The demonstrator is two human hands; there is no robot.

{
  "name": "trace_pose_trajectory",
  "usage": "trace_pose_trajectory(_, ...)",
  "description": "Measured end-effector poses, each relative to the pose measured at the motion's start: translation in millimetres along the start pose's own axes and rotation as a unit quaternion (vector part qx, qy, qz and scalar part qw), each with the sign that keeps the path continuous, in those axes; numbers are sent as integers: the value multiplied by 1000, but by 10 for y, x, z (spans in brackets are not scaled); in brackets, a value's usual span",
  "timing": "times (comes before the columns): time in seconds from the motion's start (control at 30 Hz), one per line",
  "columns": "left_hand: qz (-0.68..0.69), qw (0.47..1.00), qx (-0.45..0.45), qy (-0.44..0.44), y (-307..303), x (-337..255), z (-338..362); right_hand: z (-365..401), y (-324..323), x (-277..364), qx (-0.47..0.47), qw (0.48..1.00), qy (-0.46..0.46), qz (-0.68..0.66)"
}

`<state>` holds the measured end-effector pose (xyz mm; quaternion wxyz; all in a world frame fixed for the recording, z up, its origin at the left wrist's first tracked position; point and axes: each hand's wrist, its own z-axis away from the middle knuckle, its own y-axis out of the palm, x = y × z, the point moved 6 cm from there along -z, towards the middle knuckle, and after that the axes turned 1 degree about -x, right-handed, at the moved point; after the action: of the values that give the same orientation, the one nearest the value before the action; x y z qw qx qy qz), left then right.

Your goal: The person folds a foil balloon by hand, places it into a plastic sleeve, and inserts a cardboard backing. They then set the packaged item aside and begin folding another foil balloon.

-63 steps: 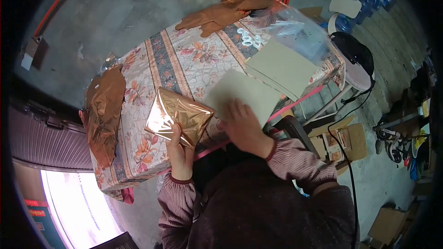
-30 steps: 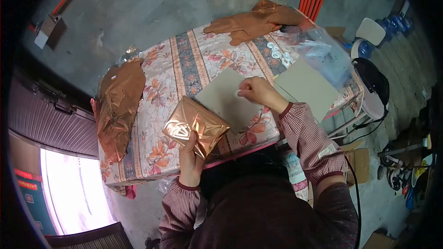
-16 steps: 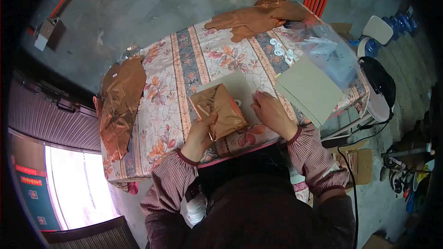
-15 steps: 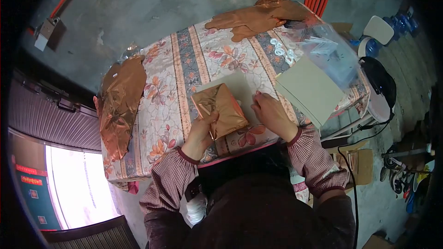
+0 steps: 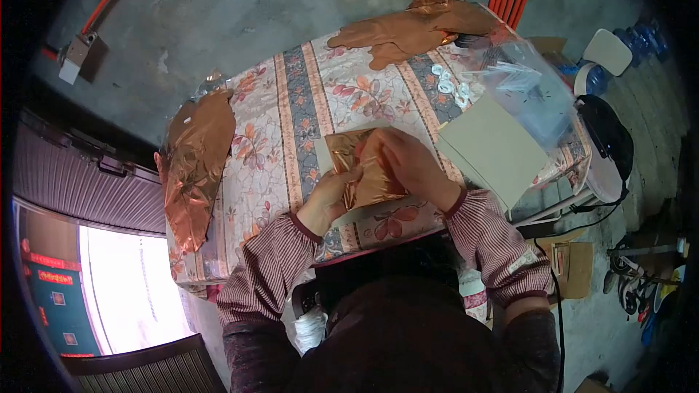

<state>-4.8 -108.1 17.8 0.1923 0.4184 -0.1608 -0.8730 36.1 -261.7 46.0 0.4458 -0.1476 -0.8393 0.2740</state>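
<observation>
A flat package wrapped in shiny copper-coloured foil (image 5: 375,182) is at the near edge of the table. My left hand (image 5: 326,200) grips its left side, thumb on top. Curled over the upper right part, my right hand (image 5: 421,167) has its fingers on the foil; the fingertips are partly hidden. A pale grey-beige board (image 5: 322,154) shows at the package's left edge. Right of my hands lies a stack of similar boards (image 5: 491,149).
Copper foil sheets (image 5: 200,167) lie at the table's left end, and more foil (image 5: 404,35) lies along the far edge. White rings (image 5: 450,87) and a clear plastic bag (image 5: 539,94) are at the far right. A flowered cloth (image 5: 255,138) covers the table.
My right hand has moved from beside the package up and left onto its foil. My left hand keeps its hold. The view has shifted slightly.
</observation>
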Motion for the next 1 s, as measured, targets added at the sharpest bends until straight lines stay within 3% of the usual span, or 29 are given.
trace_pose_trajectory(0.07, -9, 1000, 1, 3, -37, 26, -83, -7, 165, 29, 3, 992, -95, 82)
trace_pose_trajectory(0.17, -31, 999, 14, -10, -98, 46, -173, 118, 470, -102, 58, 969, -141, 195)
trace_pose_trajectory(0.4, -34, 999, -9, -3, -106, -30, -99, 169, 489, -20, 122, 955, -119, 245)
trace_pose_trajectory(0.47, -177, 984, 24, 24, -306, -74, -241, 147, 449, -8, 126, 965, -78, 215)
trace_pose_trajectory(0.5, -175, 984, 19, 25, -356, -144, -228, 143, 438, 22, 128, 965, -82, 212)
trace_pose_trajectory(0.53, -363, 928, 0, 84, -391, -285, -211, 137, 429, 37, 136, 962, -77, 225)
trace_pose_trajectory(0.57, -538, 831, -19, 139, -390, -387, -178, 133, 429, 38, 144, 958, -71, 237)
trace_pose_trajectory(0.6, -538, 832, -22, 138, -379, -406, -82, 131, 432, 38, 144, 958, -73, 235)
trace_pose_trajectory(0.67, -629, 622, -111, 453, -136, -679, 382, 132, 427, 31, 132, 963, -67, 226)
trace_pose_trajectory(0.7, -631, 622, -109, 451, -129, -646, 391, 136, 434, 27, 132, 963, -64, 224)
trace_pose_trajectory(0.77, -693, 578, 12, 430, 13, -423, 359, 140, 436, 19, 128, 966, -62, 218)
trace_pose_trajectory(1.0, -772, 562, 22, 296, -179, -162, 102, 162, 440, -2, 108, 969, -71, 209)
